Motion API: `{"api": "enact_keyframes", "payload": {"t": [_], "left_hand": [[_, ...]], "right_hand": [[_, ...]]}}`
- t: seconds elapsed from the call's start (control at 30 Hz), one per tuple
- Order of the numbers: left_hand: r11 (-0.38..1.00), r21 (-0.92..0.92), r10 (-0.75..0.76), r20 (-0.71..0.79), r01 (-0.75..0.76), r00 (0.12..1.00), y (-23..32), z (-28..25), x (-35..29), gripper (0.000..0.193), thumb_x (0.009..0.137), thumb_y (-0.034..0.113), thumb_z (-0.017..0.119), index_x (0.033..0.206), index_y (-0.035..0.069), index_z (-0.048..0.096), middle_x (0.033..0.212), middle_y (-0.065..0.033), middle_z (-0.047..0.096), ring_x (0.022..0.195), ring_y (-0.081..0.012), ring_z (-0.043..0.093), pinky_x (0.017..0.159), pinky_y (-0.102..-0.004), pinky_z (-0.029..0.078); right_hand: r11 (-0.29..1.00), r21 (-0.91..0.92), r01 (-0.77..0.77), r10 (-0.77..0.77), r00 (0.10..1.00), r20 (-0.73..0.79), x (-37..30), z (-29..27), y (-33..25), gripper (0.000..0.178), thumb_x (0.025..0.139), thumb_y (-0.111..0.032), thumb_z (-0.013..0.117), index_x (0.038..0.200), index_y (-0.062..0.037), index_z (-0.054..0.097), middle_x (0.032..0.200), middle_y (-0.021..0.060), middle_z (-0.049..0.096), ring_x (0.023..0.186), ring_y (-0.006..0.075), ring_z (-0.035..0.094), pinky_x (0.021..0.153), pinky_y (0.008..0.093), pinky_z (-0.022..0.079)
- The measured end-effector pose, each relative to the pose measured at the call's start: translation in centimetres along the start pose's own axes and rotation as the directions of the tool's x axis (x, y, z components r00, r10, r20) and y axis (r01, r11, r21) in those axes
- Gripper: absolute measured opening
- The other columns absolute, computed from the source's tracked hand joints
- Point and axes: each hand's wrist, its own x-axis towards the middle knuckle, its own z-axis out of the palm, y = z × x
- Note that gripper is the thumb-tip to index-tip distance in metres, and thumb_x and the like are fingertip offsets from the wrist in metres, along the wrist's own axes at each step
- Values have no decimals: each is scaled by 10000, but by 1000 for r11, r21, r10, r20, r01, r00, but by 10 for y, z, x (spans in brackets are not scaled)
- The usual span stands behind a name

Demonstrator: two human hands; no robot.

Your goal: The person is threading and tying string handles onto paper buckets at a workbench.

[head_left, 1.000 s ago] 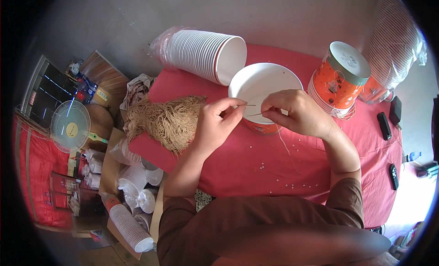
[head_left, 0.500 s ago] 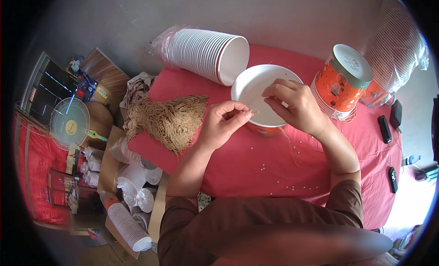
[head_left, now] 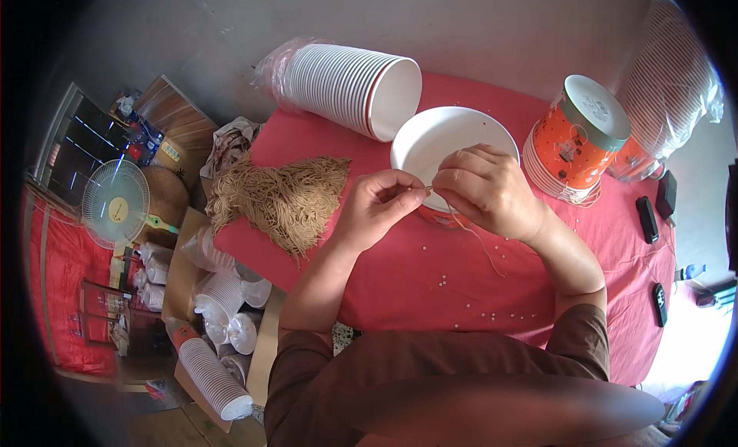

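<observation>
Over the near rim of a white-lined paper bucket (head_left: 419, 143), my two hands meet fingertip to fingertip. My left hand (head_left: 382, 209) pinches a thin tan string (head_left: 488, 251) between thumb and forefinger. From the other side my right hand (head_left: 488, 189) is closed at the same spot, its fingertips on the string. The string's loose end trails down onto the red cloth below my right hand. The finger fronts of my right hand are partly hidden, as is the bucket's orange outside. A heap of tan strings (head_left: 284, 201) lies left of my left hand.
A nested stack of white buckets (head_left: 338, 86) lies behind on the red tablecloth (head_left: 400, 285). Upturned orange buckets (head_left: 573, 147) stand at the right, beside wrapped stacks (head_left: 665, 78). Small white beads (head_left: 442, 280) are scattered in front. A carton (head_left: 265, 347) of wrapped cups stands at lower left.
My right hand has come down and left from above the bucket to my left fingertips, and its fingers have closed there. My left hand has barely moved.
</observation>
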Motion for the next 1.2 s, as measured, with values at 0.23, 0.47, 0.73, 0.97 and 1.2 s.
{"api": "enact_keyframes", "payload": {"t": [0.23,0.47,0.73,0.97,1.2], "left_hand": [[990,89,111,-9,-110,994,-3,-4,-6,124,923,68,638,1022,-8,644,828,-28,647,665,-40,538,587,-184,425],[999,3,47,-29,-47,998,-1,2,-7,120,924,103,652,980,-1,632,783,-23,634,681,-45,555,579,-171,418],[998,-48,40,-14,-41,999,-6,4,-10,85,923,33,630,1000,-1,640,850,-19,662,718,-49,608,632,-182,485],[993,-54,103,-20,-104,994,-11,6,-11,100,923,39,643,1012,-7,637,873,-11,657,731,-39,591,634,-174,484],[992,-41,118,-19,-118,993,-6,11,-11,128,901,59,693,990,-10,632,876,-12,659,722,-24,583,624,-165,476]], "right_hand": [[996,30,-82,82,996,-19,3,-15,6,185,741,-80,722,879,-52,601,877,94,647,709,287,634,650,389,489],[988,117,-100,96,995,34,2,-9,0,168,740,-52,709,873,-54,606,867,86,645,735,295,641,663,404,506],[989,117,-95,90,995,53,1,2,-2,170,736,-49,709,878,-57,618,871,90,645,757,299,642,676,411,515],[989,108,-97,91,994,52,0,7,-4,170,741,-66,722,876,-57,620,866,86,646,743,298,641,665,412,513],[987,131,-95,88,995,57,-1,8,-6,172,741,-72,733,870,-53,621,846,84,645,707,292,632,640,411,501]]}}
